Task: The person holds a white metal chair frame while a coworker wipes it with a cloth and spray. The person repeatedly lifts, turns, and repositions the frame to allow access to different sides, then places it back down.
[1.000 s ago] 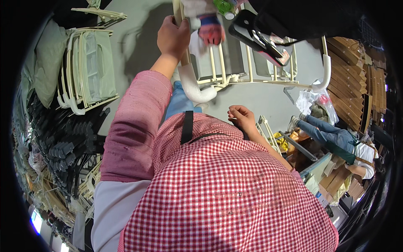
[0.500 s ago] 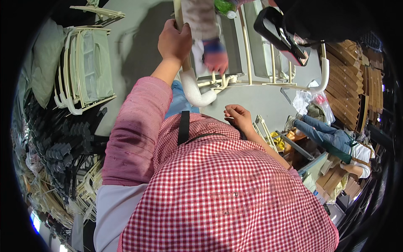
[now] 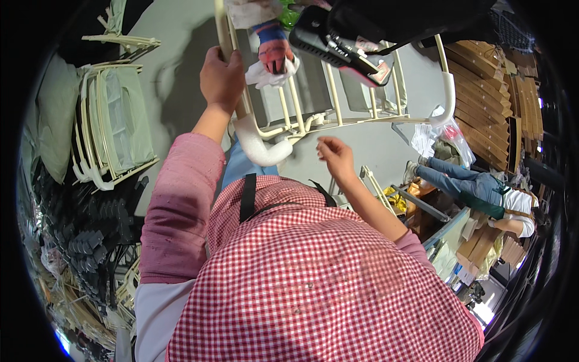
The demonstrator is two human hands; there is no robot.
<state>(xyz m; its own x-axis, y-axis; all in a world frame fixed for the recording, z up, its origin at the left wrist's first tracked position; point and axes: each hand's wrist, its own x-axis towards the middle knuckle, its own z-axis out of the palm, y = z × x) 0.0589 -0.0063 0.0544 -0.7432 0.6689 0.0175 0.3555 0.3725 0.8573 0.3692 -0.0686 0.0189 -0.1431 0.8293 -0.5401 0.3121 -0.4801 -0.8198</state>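
Observation:
My left hand (image 3: 222, 78) is wrapped round an upright cream tube of a metal frame (image 3: 338, 125). Just below it, white foam padding (image 3: 260, 145) covers the bent corner of that tube. My right hand (image 3: 336, 158) hovers beside the frame's lower rail, not touching it; its fingers are loosely bent and apart, with nothing visible in them. Another person's hand in a red and blue glove (image 3: 272, 51) reaches in from above, against white material (image 3: 259, 75) at the frame's bars.
A black device (image 3: 338, 45) blocks part of the upper view. Folded cream frames with pale green fabric (image 3: 126, 120) stand at left, above black metal parts (image 3: 90, 235). Stacked brown cardboard (image 3: 479, 102) fills the right. Another person in jeans (image 3: 461, 181) is beyond a workbench (image 3: 446, 232).
My left hand and the padded frame corner have shifted left and lower in view. My right hand has moved slightly left and up. The other person's gloved hand has moved up and left.

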